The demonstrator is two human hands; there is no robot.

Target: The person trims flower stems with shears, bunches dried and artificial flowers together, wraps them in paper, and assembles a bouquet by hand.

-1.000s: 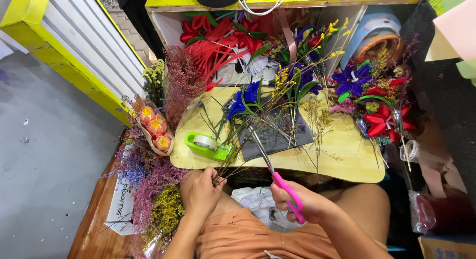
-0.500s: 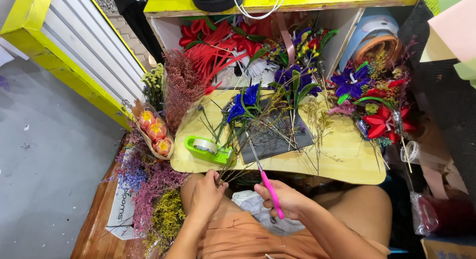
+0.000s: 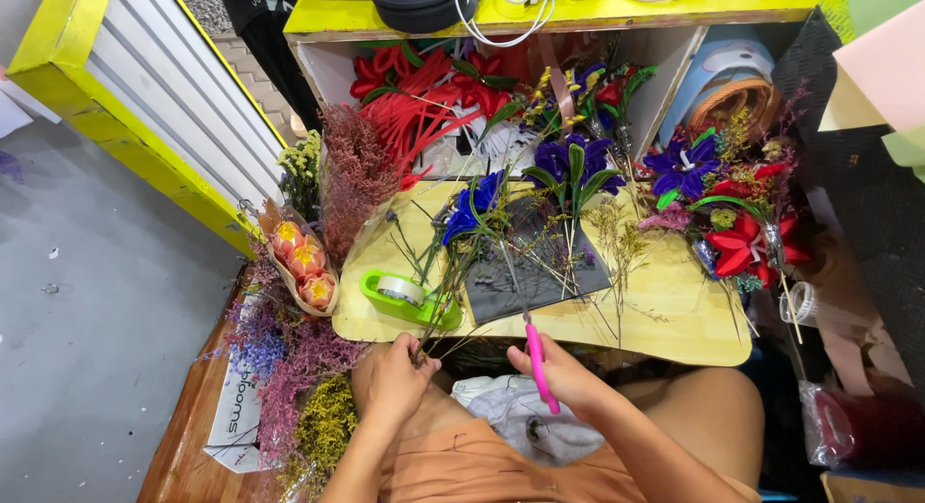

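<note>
Inspection taken against the yellow work board (image 3: 674,320). The left hand (image 3: 390,383), just below the board's near edge, is closed around the gathered stems of a flower bunch (image 3: 472,233), whose blue blooms and green leaves lie out across the board. The right hand (image 3: 568,378), also at the near edge and right of the left hand, is clamped on pink-handled scissors (image 3: 538,363), tip pointing up toward the stems; whether the blades are parted cannot be told. Judgement: the bunch is assembled and gripped, but the stems appear untrimmed and unbound. A green tape dispenser (image 3: 409,299) sits on the board's left corner, untouched. Loose stems remain on the board.
</note>
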